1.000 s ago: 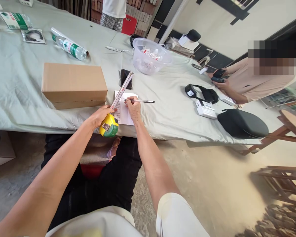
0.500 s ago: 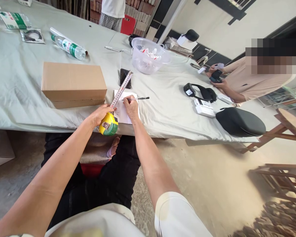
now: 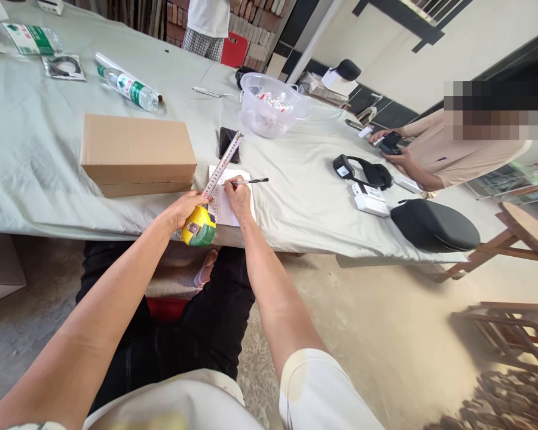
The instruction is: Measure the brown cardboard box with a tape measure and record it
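Observation:
My left hand point(image 3: 182, 209) grips a yellow and green tape measure point(image 3: 198, 227) at the table's near edge. Its blade point(image 3: 222, 165) runs up and away over a sheet of white paper point(image 3: 226, 206) toward a black phone point(image 3: 229, 143). My right hand point(image 3: 238, 197) is closed round a pen point(image 3: 251, 181) with its tip on the paper. A brown cardboard box point(image 3: 137, 154) lies just left of the paper.
A clear plastic bowl point(image 3: 271, 107), a water bottle point(image 3: 128, 88), black headgear point(image 3: 363, 170), white devices point(image 3: 371, 203) and a black case point(image 3: 434, 225) lie on the grey-clothed table point(image 3: 36, 155). A seated person point(image 3: 452, 152) at the right holds a phone. Wooden frames point(image 3: 515, 340) stand at right.
My right hand and the pen shifted slightly left across the paper. The person at the right moved their hands around their phone.

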The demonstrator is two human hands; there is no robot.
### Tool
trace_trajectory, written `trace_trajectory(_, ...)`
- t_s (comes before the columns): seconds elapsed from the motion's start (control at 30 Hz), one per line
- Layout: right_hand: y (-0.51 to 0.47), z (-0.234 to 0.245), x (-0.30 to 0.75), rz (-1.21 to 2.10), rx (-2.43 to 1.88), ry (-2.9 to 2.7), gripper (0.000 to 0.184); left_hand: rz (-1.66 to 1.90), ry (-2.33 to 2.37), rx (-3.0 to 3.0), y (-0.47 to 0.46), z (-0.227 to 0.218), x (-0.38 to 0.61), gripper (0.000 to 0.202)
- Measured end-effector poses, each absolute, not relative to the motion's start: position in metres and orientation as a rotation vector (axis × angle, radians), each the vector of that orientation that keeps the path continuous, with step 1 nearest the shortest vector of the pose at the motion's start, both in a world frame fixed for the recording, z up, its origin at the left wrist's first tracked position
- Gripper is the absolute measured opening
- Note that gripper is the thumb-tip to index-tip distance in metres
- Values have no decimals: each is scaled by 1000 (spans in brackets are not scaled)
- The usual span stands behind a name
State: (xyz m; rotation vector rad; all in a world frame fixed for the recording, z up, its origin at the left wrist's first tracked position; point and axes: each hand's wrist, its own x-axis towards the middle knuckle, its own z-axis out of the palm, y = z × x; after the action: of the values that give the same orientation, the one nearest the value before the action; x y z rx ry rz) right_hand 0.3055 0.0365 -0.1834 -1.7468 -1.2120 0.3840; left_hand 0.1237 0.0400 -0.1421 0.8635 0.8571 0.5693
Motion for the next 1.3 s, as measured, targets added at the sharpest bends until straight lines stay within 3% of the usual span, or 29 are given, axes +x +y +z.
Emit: trace_trajectory(1.3, 34, -182, 304, 320, -1792, -1188, 13, 553, 863, 872, 39, -140, 122, 15)
